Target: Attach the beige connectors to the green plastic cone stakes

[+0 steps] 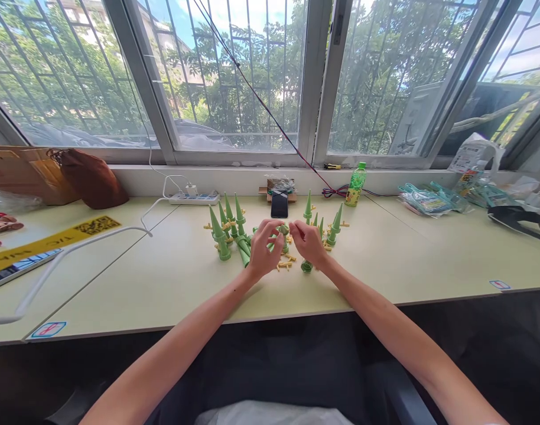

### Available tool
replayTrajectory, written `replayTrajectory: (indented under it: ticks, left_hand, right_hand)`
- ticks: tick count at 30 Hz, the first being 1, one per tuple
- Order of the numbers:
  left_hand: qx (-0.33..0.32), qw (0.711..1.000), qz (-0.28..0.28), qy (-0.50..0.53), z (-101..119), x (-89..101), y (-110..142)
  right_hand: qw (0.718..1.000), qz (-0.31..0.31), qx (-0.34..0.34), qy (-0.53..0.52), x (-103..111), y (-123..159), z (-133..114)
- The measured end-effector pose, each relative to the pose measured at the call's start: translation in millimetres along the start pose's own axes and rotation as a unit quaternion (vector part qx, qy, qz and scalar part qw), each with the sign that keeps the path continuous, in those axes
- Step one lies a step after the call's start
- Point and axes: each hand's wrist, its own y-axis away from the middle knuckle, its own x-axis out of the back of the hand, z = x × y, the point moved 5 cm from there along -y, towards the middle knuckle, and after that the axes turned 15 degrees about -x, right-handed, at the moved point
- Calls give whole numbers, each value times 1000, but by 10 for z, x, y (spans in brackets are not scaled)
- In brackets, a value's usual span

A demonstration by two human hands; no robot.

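Observation:
My left hand (264, 249) and my right hand (308, 243) meet over the middle of the pale table (163, 283). Both have curled fingers pinched around a green cone piece (282, 230) held between them. Several green cone spikes (225, 227) stand upright to the left of my hands, and a few more green spikes (334, 227) stand to the right. Small yellow plastic parts (284, 265) lie on the table under my hands. One green piece (306, 267) sits just below my right hand.
A black phone (279, 203) lies behind the spikes. A green bottle (355, 185) stands at the back right. A white power strip (194, 198) with cable sits back left. A brown bag (90, 177) and cardboard sit far left; packets (425, 199) far right.

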Motion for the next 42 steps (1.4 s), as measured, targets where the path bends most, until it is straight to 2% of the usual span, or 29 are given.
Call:
replayTrajectory:
  ticks: [5, 8, 11, 14, 17, 24, 33, 42]
  left_hand:
    - [67, 995, 62, -37, -105, 62, -13]
    - [115, 993, 33, -5, -174, 8, -13]
    - [167, 983, 4, 74, -227, -68, 16]
    - [208, 966, 2, 153, -239, -110, 41]
    - [221, 954, 2, 202, -212, -122, 39]
    - [176, 963, -13, 204, -179, -104, 31]
    - [68, 991, -57, 97, -120, -101, 23]
    - [-31, 996, -89, 10, -94, -88, 50]
  right_hand:
    - [1000, 8, 8, -7, 20, 19, -20]
    - [1000, 10, 24, -17, 32, 30, -38]
    - [999, 7, 43, -25, 38, 36, -52]
    - [998, 4, 54, -31, 39, 37, -57]
    - [998, 3, 55, -31, 37, 36, -51]
    - [999, -1, 36, -30, 25, 30, -19]
    - [1000, 9, -5, -23, 35, 15, 5]
    - [999, -3, -22, -23, 16, 7, 31]
